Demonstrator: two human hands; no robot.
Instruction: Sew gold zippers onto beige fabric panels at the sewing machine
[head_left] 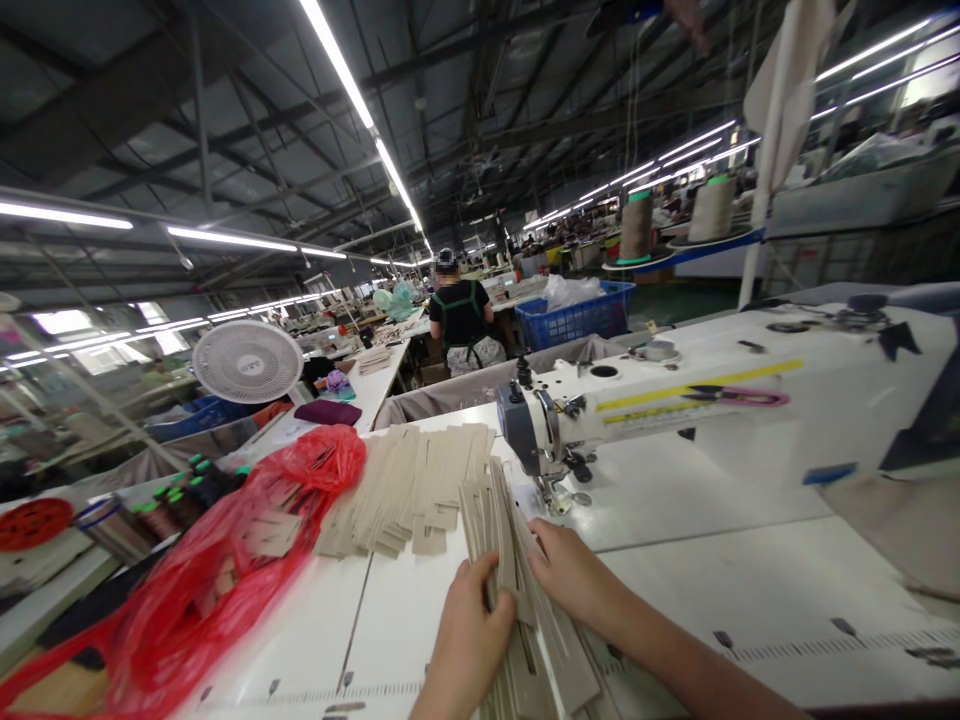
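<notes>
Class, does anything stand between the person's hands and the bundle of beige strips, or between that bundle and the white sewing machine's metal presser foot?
Nothing visible. The left hand and right hand touch the bundle of beige strips, and no object lies between it and the metal presser foot.

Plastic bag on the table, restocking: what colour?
The bag is translucent red, best in the head view.

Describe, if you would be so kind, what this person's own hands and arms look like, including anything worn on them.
The left hand and the right hand are bare, with no gloves, rings or wristbands showing. The right forearm is bare too, with no sleeve visible on the part in view.
</notes>
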